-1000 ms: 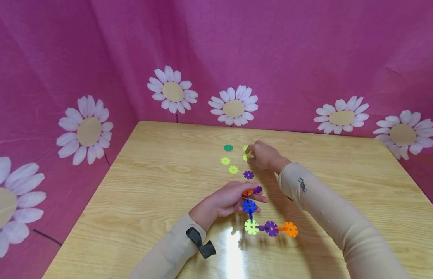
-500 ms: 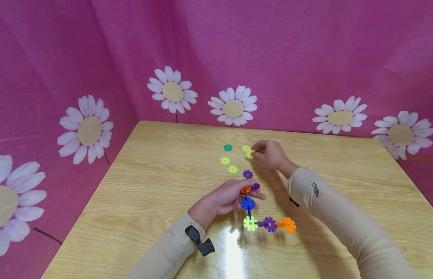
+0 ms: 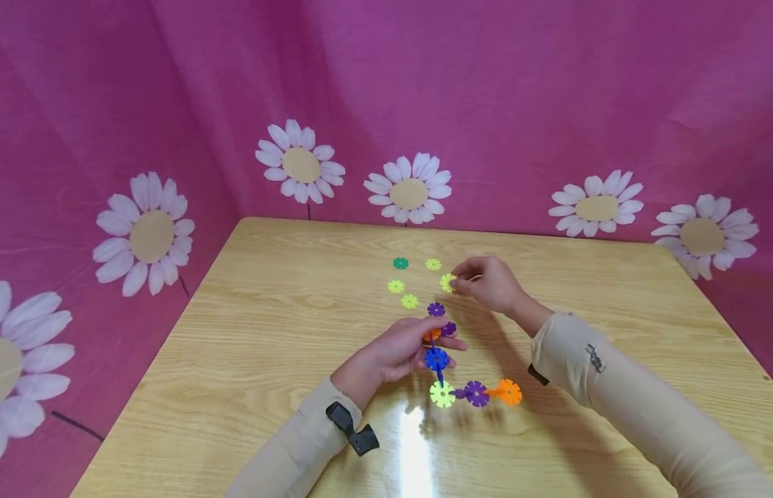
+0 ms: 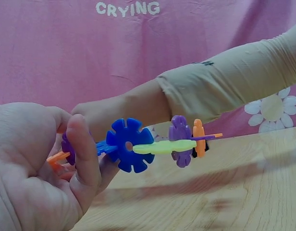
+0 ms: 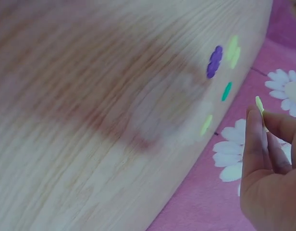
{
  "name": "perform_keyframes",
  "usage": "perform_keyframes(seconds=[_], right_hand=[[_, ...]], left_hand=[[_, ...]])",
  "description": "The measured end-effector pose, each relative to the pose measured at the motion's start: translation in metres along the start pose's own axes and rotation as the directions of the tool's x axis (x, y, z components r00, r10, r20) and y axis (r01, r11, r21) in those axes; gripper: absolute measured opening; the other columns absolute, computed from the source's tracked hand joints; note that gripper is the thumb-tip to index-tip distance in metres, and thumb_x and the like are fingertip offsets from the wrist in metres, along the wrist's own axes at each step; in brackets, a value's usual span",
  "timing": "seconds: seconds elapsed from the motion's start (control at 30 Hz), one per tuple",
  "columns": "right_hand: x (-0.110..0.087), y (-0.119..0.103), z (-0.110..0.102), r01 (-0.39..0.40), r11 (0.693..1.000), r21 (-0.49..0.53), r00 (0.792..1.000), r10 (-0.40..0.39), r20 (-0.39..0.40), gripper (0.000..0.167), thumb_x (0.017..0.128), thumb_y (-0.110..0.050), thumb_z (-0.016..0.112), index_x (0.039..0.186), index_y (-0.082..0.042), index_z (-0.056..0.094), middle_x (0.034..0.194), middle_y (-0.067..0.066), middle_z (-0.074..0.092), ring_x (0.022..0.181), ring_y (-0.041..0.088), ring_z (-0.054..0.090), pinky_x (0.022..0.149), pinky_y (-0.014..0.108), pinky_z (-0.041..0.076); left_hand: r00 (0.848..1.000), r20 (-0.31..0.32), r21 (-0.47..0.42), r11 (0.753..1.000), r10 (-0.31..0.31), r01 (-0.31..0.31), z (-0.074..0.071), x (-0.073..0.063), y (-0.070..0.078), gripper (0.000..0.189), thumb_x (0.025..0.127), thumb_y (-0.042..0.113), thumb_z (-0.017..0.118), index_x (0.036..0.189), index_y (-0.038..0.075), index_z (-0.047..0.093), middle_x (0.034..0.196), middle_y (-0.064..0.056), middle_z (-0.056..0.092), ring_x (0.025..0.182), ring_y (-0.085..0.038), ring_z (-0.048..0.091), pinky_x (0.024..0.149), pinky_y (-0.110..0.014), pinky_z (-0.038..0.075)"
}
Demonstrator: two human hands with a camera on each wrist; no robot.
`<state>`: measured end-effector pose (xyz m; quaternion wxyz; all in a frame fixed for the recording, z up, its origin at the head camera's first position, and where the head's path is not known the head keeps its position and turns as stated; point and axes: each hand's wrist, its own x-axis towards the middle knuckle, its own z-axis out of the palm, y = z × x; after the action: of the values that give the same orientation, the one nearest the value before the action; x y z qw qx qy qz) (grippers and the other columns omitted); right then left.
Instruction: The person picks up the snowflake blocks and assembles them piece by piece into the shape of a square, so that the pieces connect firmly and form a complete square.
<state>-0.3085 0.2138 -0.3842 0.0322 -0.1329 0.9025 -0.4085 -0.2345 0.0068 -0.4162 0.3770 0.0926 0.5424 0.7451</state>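
Note:
My left hand (image 3: pixel 395 349) grips one end of a chain of notched plastic discs, pinching near an orange disc (image 3: pixel 432 335) and a purple one. From there the chain runs through a blue disc (image 3: pixel 436 359) to a yellow-green disc (image 3: pixel 442 394), then turns right through a purple disc (image 3: pixel 477 393) to an orange end disc (image 3: pixel 509 392). In the left wrist view the blue disc (image 4: pixel 129 145) stands face-on beside my fingers. With thumb and fingertips my right hand (image 3: pixel 493 283) pinches a single yellow disc (image 3: pixel 447 282), seen edge-on in the right wrist view, raised off the table.
Loose discs lie on the wooden table (image 3: pixel 286 311) beyond my left hand: a green disc (image 3: pixel 401 263), several yellow ones such as a yellow disc (image 3: pixel 395 286), and a purple disc (image 3: pixel 436 309). A pink flowered curtain (image 3: pixel 486 104) borders the table's back and left.
My right hand has lifted one yellow disc away from the other beside it and drawn back slightly to the right. My left hand and the chain have barely moved.

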Motion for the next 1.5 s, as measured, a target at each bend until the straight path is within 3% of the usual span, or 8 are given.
perform_keyframes(seconds=[0.23, 0.57, 0.73, 0.97, 1.27, 1.5], right_hand=[[-0.028, -0.008, -0.009, -0.034, 0.996, 0.088, 0.999, 0.034, -0.005, 0.021, 0.094, -0.011, 0.068, 0.111, 0.003, 0.069, 0.096, 0.018, 0.072, 0.088, 0.034, 0.074, 0.078, 0.044, 0.061], [-0.061, -0.022, -0.019, -0.062, 0.984, 0.167, 0.998, 0.062, 0.003, 0.023, 0.093, -0.008, 0.069, 0.111, 0.006, 0.067, 0.099, 0.02, 0.072, 0.083, 0.023, 0.075, 0.076, 0.036, 0.061], [-0.07, -0.025, -0.018, -0.109, 0.965, 0.239, 0.994, 0.105, 0.03, 0.026, 0.092, -0.008, 0.07, 0.113, 0.008, 0.066, 0.1, 0.022, 0.072, 0.083, 0.02, 0.075, 0.077, 0.035, 0.061], [-0.084, -0.03, -0.016, -0.15, 0.933, 0.327, 0.988, 0.132, 0.075, 0.03, 0.092, -0.007, 0.07, 0.115, 0.012, 0.063, 0.101, 0.019, 0.073, 0.09, 0.029, 0.075, 0.082, 0.04, 0.06], [-0.092, -0.033, -0.012, -0.163, 0.916, 0.366, 0.986, 0.138, 0.093, 0.031, 0.093, -0.006, 0.068, 0.116, 0.014, 0.063, 0.101, 0.018, 0.071, 0.088, 0.022, 0.074, 0.082, 0.038, 0.06], [-0.093, -0.033, -0.01, -0.169, 0.91, 0.379, 0.985, 0.142, 0.097, 0.031, 0.093, -0.006, 0.068, 0.116, 0.014, 0.062, 0.1, 0.017, 0.071, 0.088, 0.021, 0.074, 0.081, 0.035, 0.06]], left_hand=[[1.0, -0.009, -0.009, 1.0, 0.015, -0.015, -0.003, 0.001, 0.001, 0.048, 0.105, 0.036, 0.049, 0.132, -0.003, 0.048, 0.112, -0.009, 0.076, 0.069, -0.011, 0.074, 0.04, -0.009, 0.036], [1.0, -0.024, -0.022, 1.0, 0.012, -0.013, -0.004, 0.002, 0.001, 0.044, 0.105, 0.034, 0.048, 0.128, -0.004, 0.048, 0.102, -0.004, 0.077, 0.068, -0.011, 0.074, 0.039, -0.009, 0.036], [0.999, -0.042, 0.004, 1.0, 0.026, -0.026, -0.003, 0.0, 0.002, 0.04, 0.104, 0.035, 0.05, 0.12, -0.001, 0.055, 0.114, -0.014, 0.074, 0.067, -0.012, 0.074, 0.038, -0.009, 0.035], [0.999, -0.027, 0.046, 0.999, 0.024, -0.022, -0.004, 0.001, 0.003, 0.049, 0.105, 0.038, 0.048, 0.128, -0.005, 0.052, 0.128, -0.02, 0.066, 0.069, -0.01, 0.074, 0.039, -0.01, 0.037], [0.999, -0.019, 0.026, 0.999, 0.035, -0.035, -0.002, 0.002, 0.004, 0.03, 0.105, 0.035, 0.05, 0.109, 0.007, 0.059, 0.106, -0.007, 0.077, 0.067, -0.01, 0.073, 0.038, -0.01, 0.036], [0.999, -0.019, 0.016, 0.999, 0.038, -0.037, -0.002, 0.001, 0.005, 0.032, 0.104, 0.036, 0.05, 0.11, 0.006, 0.06, 0.102, -0.001, 0.077, 0.066, -0.009, 0.073, 0.038, -0.009, 0.036]])
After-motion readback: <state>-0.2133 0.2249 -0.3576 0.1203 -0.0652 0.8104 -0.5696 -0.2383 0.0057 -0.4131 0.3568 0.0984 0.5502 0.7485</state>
